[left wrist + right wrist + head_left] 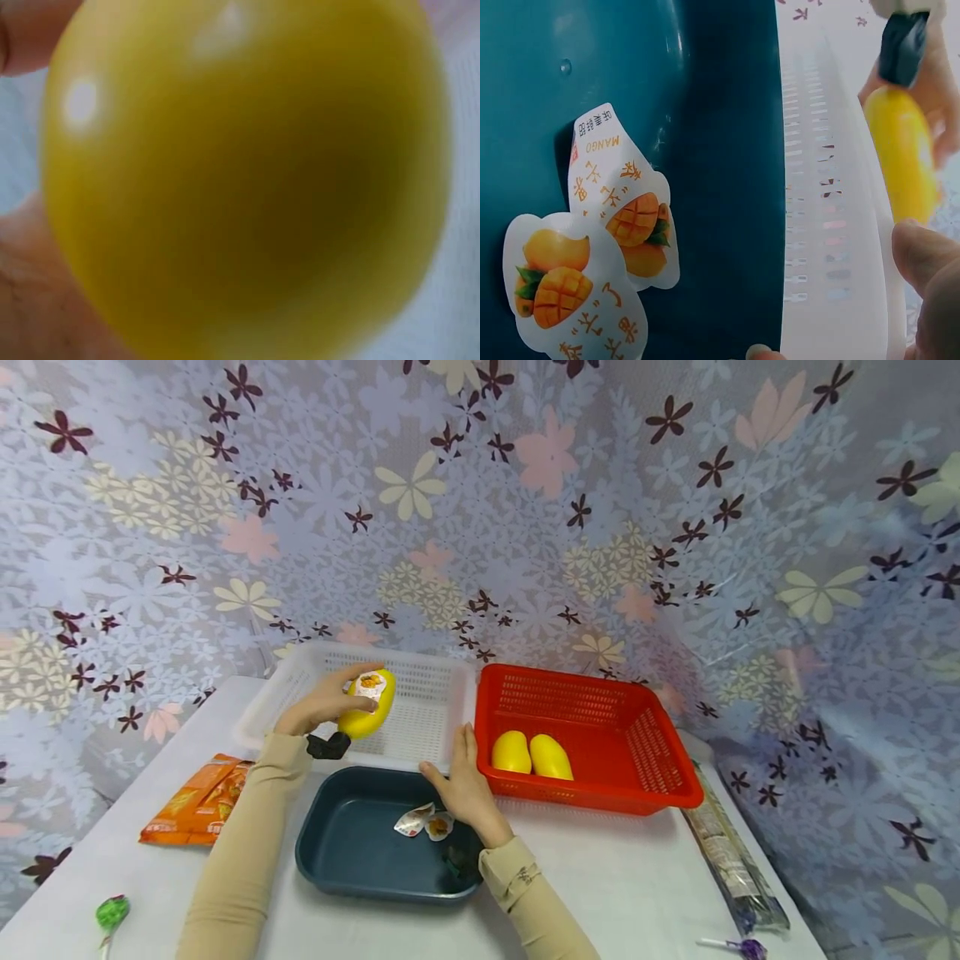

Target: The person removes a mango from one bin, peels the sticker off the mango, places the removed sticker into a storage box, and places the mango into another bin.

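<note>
Over the white basket [420,745], my left hand [322,703] grips a yellow mango [365,720] with a picture label on its upper side. That mango fills most of the left wrist view, blurred and close. My right hand [467,787] lies with straight fingers at the white basket's front right corner, beside the red basket [600,793]. In the right wrist view its thumb [922,259] touches the white basket's rim. Two mango stickers [574,285] lie inside the dark teal tray [352,893] below the hands.
Two more mangoes [551,757] sit in the red basket's front left corner. An orange snack packet [197,802] and a green lollipop [112,912] are on the left. To the right lie a long clear package [731,852] and a purple lollipop [752,949]. Flowered cloth hangs behind.
</note>
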Demonstrator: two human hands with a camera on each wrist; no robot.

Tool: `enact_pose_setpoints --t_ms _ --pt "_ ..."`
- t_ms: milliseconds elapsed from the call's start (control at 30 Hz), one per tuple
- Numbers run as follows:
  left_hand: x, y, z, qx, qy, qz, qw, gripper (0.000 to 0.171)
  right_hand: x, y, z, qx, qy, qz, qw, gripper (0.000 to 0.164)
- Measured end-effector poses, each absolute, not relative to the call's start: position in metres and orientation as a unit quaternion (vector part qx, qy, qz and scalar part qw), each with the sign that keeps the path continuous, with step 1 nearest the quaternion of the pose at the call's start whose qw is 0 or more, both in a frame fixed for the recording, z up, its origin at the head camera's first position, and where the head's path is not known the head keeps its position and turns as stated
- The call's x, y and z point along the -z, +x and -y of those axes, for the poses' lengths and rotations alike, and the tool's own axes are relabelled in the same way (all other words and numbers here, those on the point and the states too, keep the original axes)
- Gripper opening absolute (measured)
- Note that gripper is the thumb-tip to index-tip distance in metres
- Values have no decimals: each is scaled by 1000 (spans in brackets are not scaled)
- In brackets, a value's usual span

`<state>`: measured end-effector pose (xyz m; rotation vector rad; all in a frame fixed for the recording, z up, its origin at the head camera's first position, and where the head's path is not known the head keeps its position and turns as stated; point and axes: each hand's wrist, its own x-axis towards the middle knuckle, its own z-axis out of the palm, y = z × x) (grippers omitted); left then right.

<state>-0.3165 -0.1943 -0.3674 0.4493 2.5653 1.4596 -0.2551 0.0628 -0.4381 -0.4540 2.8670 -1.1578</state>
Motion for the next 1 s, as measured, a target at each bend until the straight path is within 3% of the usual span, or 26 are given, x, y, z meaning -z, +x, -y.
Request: enact_pose_setpoints --t_ms 167,400,1000 --pt "370 -275 175 -503 209 -839 -4 69 438 -256 -62 373 -135 -918 10 91" --pt "383 -229 153 -519 208 -828 -39 67 437 -257 -61 383 -137 -913 3 90" --pt "403 -182 102 -523 221 -822 -31 63 428 -235 -90 447 -176 -877 15 76"
